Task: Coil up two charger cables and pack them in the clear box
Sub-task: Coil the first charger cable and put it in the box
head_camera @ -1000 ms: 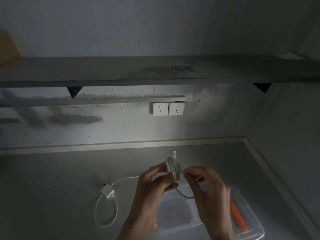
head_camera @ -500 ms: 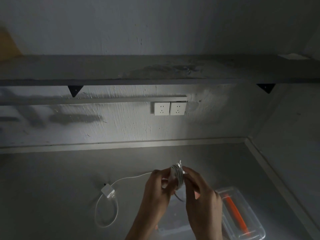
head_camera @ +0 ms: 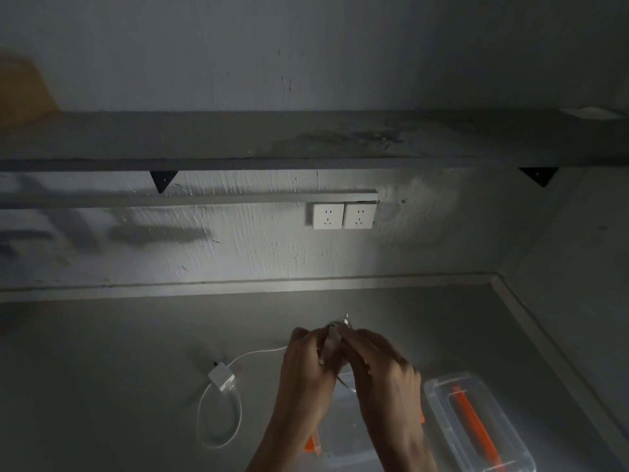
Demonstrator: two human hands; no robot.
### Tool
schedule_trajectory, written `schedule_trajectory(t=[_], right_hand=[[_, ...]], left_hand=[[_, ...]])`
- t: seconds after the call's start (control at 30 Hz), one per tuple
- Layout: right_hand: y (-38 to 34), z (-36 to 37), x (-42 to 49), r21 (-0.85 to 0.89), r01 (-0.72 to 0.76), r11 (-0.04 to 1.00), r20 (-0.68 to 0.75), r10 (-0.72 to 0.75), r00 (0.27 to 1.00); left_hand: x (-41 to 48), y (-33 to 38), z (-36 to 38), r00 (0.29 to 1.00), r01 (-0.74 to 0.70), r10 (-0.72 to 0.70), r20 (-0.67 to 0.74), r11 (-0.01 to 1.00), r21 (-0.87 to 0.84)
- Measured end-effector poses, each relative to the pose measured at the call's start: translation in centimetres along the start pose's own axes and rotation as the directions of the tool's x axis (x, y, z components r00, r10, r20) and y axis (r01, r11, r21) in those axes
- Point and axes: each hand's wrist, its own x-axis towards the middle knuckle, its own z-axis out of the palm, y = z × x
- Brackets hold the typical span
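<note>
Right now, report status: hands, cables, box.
Left hand and right hand both pinching the coiled cable above the clear box. Second cable loose on the counter, with its white adapter. Lid off, right of box. Nothing blocking.

No legible text, label, brand or number anywhere in this dim view.

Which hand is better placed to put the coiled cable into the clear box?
Probably the right hand: it pinches the coiled cable with the left hand, directly above the clear box.
</note>
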Motion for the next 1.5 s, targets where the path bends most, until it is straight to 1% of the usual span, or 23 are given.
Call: schedule_trajectory(t=[0.07, 0.13, 0.2, 0.33, 0.4, 0.47, 0.53, 0.57, 0.63, 0.7, 0.73, 0.8, 0.9, 1.0, 1.07, 1.13, 1.2, 1.3, 1.33, 1.4, 1.47, 1.5], right_hand=[[-0.3, 0.0, 0.1, -0.038, -0.003, 0.999, 0.004, 0.003, 1.0], [-0.6, 0.3, 0.2, -0.018, -0.051, 0.999, 0.048, 0.051, 0.998], [-0.5, 0.8, 0.3, -0.005, -0.055, 0.998, 0.106, 0.055, 0.993], [0.0, 0.9, 1.0, -0.012, -0.001, 1.0, 0.216, 0.004, 0.976], [0.6, 1.1, 1.7, -0.048, 0.061, 0.997, 0.281, -0.045, 0.959], [1.5, 1.4, 2.6, -0.097, 0.159, 0.982, 0.39, -0.11, 0.914], [2.5, 1.6, 3.9, -0.113, 0.264, 0.958, 0.502, -0.174, 0.847], [2.9, 1.6, 4.5, -0.121, 0.344, 0.931, 0.545, -0.227, 0.807], [3.7, 1.5, 5.7, -0.078, 0.487, 0.87, 0.608, -0.345, 0.715], [4.3, 1.0, 6.7, 0.007, 0.537, 0.843, 0.656, -0.41, 0.634], [4.6, 0.7, 7.1, 0.032, 0.542, 0.84, 0.673, -0.419, 0.609], [4.9, 0.1, 7.6, 0.06, 0.508, 0.859, 0.702, -0.398, 0.59], [4.8, -0.9, 8.3, 0.093, 0.387, 0.917, 0.738, -0.324, 0.591], [5.0, -1.4, 8.9, 0.105, 0.255, 0.961, 0.798, -0.235, 0.555], [5.3, -1.3, 9.0, 0.093, 0.211, 0.973, 0.82, -0.195, 0.538], [5.5, -0.9, 8.9, 0.052, 0.242, 0.969, 0.826, -0.178, 0.534], [5.6, -0.2, 8.7, 0.003, 0.314, 0.949, 0.83, -0.178, 0.528], [5.5, 0.3, 8.9, -0.028, 0.403, 0.915, 0.853, -0.188, 0.488], [5.3, 0.2, 9.0, -0.02, 0.405, 0.914, 0.862, -0.189, 0.47], [5.0, 0.0, 9.2, 0.016, 0.392, 0.92, 0.884, -0.196, 0.425], [5.0, 0.0, 9.3, 0.032, 0.371, 0.928, 0.892, -0.194, 0.408], [5.0, 0.2, 9.5, 0.035, 0.361, 0.932, 0.892, -0.193, 0.409]], left_hand=[[0.2, -0.1, 0.0, 1.0, 0.002, -0.002, -0.002, 1.0, 0.011], [0.3, -0.2, 0.0, 1.0, 0.027, -0.027, -0.003, 0.999, 0.021], [0.5, -0.4, -0.2, 0.999, 0.053, -0.053, 0.009, 0.998, 0.033], [0.8, -1.0, -0.6, 0.996, 0.066, -0.071, 0.061, 0.995, 0.072], [1.0, -1.3, -0.8, 0.994, 0.052, -0.061, 0.092, 0.994, 0.097], [1.5, -1.6, -0.9, 0.99, 0.048, -0.063, 0.128, 0.992, 0.118], [2.0, -2.0, -0.9, 0.977, 0.058, -0.085, 0.196, 0.989, 0.138], [2.3, -2.2, -0.9, 0.966, 0.057, -0.093, 0.242, 0.987, 0.149], [2.8, -2.1, -1.0, 0.94, 0.033, -0.092, 0.33, 0.983, 0.18], [3.2, -1.7, -1.0, 0.922, -0.008, -0.068, 0.381, 0.981, 0.193], [3.4, -1.4, -1.1, 0.915, -0.025, -0.051, 0.4, 0.983, 0.181], [3.6, -0.9, -1.0, 0.9, -0.054, -0.016, 0.435, 0.987, 0.148], [3.7, -0.9, -0.5, 0.885, -0.087, -0.001, 0.466, 0.982, 0.168], [3.6, -0.9, 0.1, 0.884, -0.081, -0.026, 0.467, 0.975, 0.208], [3.3, -0.5, 0.4, 0.879, -0.109, -0.017, 0.477, 0.965, 0.236], [3.0, 0.2, 0.7, 0.872, -0.12, -0.037, 0.489, 0.95, 0.287], [2.7, 0.4, 1.2, 0.868, -0.13, -0.067, 0.492, 0.926, 0.356], [3.1, 0.3, 1.4, 0.852, -0.112, -0.103, 0.513, 0.922, 0.372], [3.5, 0.1, 1.4, 0.838, -0.089, -0.11, 0.534, 0.938, 0.334], [4.1, -0.4, 1.1, 0.768, 0.021, -0.152, 0.623, 0.977, 0.212], [4.3, -0.6, 0.8, 0.682, 0.118, -0.161, 0.714, 0.987, 0.109], [4.3, -0.7, 0.8, 0.659, 0.143, -0.144, 0.738, 0.988, 0.065]])
